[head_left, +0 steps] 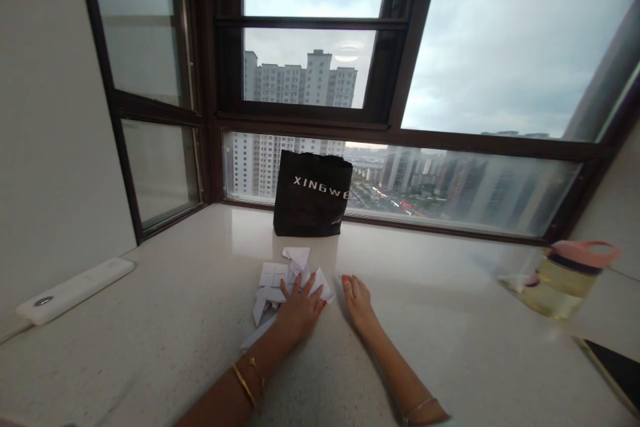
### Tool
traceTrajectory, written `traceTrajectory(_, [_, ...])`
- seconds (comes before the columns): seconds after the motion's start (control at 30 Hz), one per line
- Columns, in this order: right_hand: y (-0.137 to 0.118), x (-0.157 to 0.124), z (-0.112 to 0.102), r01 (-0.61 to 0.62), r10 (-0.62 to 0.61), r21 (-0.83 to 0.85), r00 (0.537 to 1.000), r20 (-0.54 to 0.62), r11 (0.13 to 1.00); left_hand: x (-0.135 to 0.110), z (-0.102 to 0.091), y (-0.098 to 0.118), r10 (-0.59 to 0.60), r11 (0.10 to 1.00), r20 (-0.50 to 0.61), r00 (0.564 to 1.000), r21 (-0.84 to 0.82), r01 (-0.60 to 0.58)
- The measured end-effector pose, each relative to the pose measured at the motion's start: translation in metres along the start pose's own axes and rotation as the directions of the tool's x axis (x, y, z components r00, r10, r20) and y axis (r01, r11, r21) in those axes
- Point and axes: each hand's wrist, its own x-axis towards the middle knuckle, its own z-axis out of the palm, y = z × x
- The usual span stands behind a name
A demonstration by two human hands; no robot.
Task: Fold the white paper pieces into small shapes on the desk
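Several folded pieces of white paper [273, 273] lie in a loose heap on the pale countertop [430, 320], some overlapping. My left hand [300, 310] rests palm down over the heap's right side, its fingers spread across the paper and hiding part of it. Just right of the heap, my right hand [357, 299] lies on the countertop with its fingers curled together. Nothing shows in that hand, and it is apart from the paper.
A black bag [313, 203] with white lettering stands upright behind the paper, against the window. To the left lies a white power strip [75, 290]. A pink-lidded bottle [563, 283] and a dark flat object [615, 367] are at the right.
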Motion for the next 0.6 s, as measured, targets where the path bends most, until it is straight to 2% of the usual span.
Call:
traceTrajectory(0.1, [0.001,-0.003,0.006,0.029,-0.029,-0.018,0.999,0.018,0.999,-0.004,-0.007,-0.026,-0.041,0.999,0.042,0.998,0.001,0.041])
traceTrajectory(0.23, [0.0,-0.003,0.006,0.047,-0.046,-0.023,0.996,0.078,0.999,-0.013,-0.021,-0.059,-0.119,0.992,0.04,0.992,0.039,0.117])
traceTrajectory(0.37, [-0.002,-0.002,0.002,0.067,-0.066,0.0,0.989,0.129,0.998,-0.02,-0.033,-0.081,-0.165,0.983,0.025,0.986,0.089,0.162])
traceTrajectory(0.47, [-0.006,-0.001,0.001,0.063,-0.065,0.014,0.987,0.146,0.998,-0.021,-0.039,-0.08,-0.142,0.982,-0.033,0.989,0.121,0.145])
traceTrajectory(0.53, [-0.008,-0.001,0.001,0.059,-0.064,0.036,0.986,0.156,0.998,-0.017,-0.041,-0.069,-0.076,0.987,-0.081,0.994,0.138,0.086])
traceTrajectory(0.6, [-0.009,-0.002,0.002,0.055,-0.065,0.058,0.982,0.176,0.997,-0.011,-0.04,-0.052,-0.014,0.992,-0.084,0.996,0.122,0.024])
